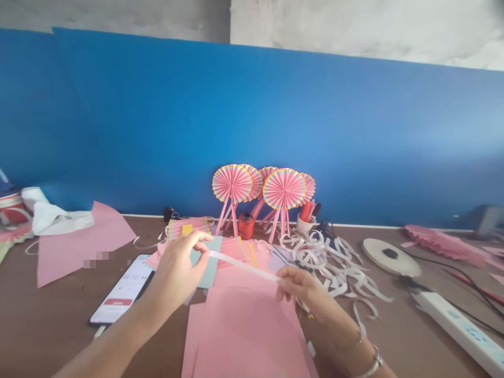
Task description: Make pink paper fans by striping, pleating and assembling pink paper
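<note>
A thin whitish strip [244, 266] is stretched between my two hands, above a stack of pink paper sheets [252, 331]. My left hand [185, 257] is closed, pinching the strip's left end between thumb and fingers. At its right end, my right hand [297, 286] grips the strip with fingers closed. A light blue-green paper piece [213, 247] and striped pleated paper [192, 224] lie just beyond my left hand. Past my right hand is a tangled heap of white curled strips [334, 262].
Several pink pleated paper fans [284, 189] stand at the back before a blue partition [252, 105]. Near them are a red-orange jar [246, 227] and a white cup [305, 224]. A phone [122, 294] lies left; a power strip [460, 331] and round cream disc [391, 257] lie right.
</note>
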A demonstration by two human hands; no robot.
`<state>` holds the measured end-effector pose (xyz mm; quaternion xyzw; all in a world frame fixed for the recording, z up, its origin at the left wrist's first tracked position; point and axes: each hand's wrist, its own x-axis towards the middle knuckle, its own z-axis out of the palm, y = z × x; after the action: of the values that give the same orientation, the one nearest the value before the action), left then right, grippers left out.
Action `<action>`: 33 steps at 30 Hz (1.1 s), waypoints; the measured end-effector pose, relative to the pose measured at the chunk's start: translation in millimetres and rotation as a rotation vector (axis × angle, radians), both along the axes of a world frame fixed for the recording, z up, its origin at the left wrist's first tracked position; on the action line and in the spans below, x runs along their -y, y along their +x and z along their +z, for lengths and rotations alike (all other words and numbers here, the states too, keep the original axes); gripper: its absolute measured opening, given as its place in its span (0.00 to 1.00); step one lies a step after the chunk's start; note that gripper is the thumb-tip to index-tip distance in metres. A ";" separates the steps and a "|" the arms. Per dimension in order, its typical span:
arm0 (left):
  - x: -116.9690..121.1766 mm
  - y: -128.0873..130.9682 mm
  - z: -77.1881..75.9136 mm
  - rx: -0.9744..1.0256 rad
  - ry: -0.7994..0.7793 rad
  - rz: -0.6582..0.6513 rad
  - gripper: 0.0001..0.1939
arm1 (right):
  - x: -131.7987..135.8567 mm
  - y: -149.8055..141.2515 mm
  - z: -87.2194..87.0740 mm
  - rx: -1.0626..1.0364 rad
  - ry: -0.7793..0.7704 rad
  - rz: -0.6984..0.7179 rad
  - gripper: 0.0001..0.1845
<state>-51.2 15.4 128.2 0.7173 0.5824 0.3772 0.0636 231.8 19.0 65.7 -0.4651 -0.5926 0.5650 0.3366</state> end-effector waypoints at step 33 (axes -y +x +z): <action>6.5 0.1 -115.5 0.034 -0.525 -0.020 0.11 | -11.1 6.3 -44.9 0.763 0.039 -0.117 0.13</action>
<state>-51.2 8.9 12.8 0.6755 0.6519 0.2248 0.2611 238.1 30.1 20.8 -0.6683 -0.6584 0.3199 0.1324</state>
